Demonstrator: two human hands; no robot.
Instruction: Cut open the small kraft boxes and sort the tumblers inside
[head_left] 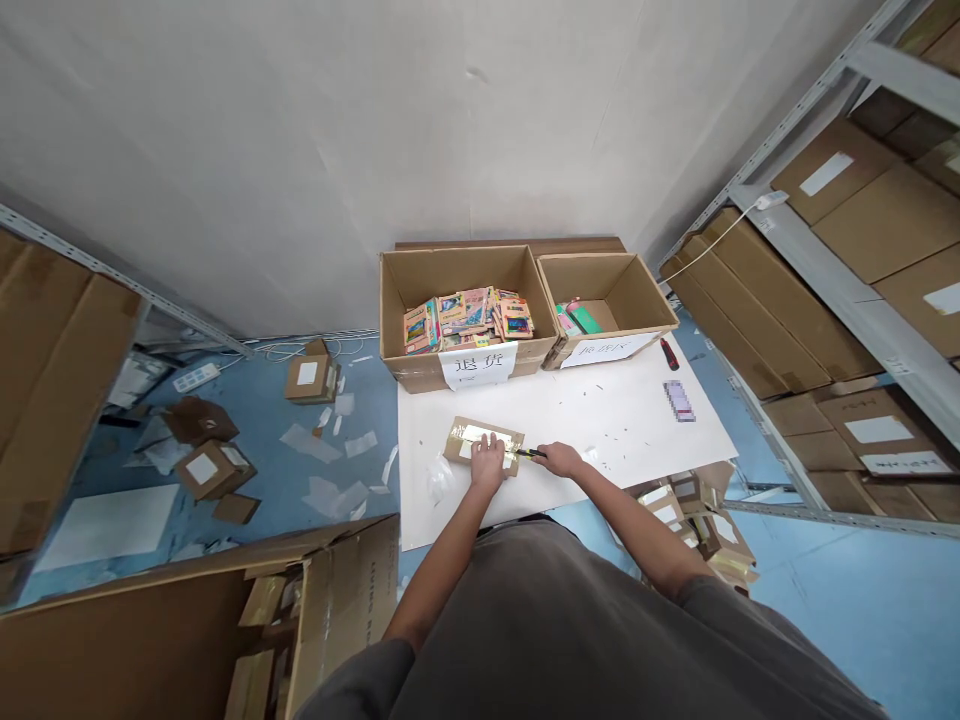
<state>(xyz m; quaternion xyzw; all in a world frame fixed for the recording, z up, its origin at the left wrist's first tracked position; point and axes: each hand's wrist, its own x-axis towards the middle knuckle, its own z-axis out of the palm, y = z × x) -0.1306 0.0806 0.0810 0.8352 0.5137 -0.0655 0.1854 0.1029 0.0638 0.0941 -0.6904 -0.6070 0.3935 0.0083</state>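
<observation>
A small taped cardboard box (457,450) with a white label lies on the white tabletop in front of me. My left hand (487,462) grips it from above, its fingers over the top near the middle and covering part of the label. At the box's right end, my right hand (561,460) is closed round a black and yellow utility knife (531,453). The knife points left, its tip at the box edge; whether the blade is in the tape is too small to tell. Crumpled clear plastic (439,480) lies left of the box.
Two open cartons stand at the table's back: one (416,372) holds colourful card packs, another (551,352) a few items. A red knife (669,354) and a purple item (679,401) lie right. Shelves (795,240), floor boxes (214,468) and a large carton (349,610) surround the table.
</observation>
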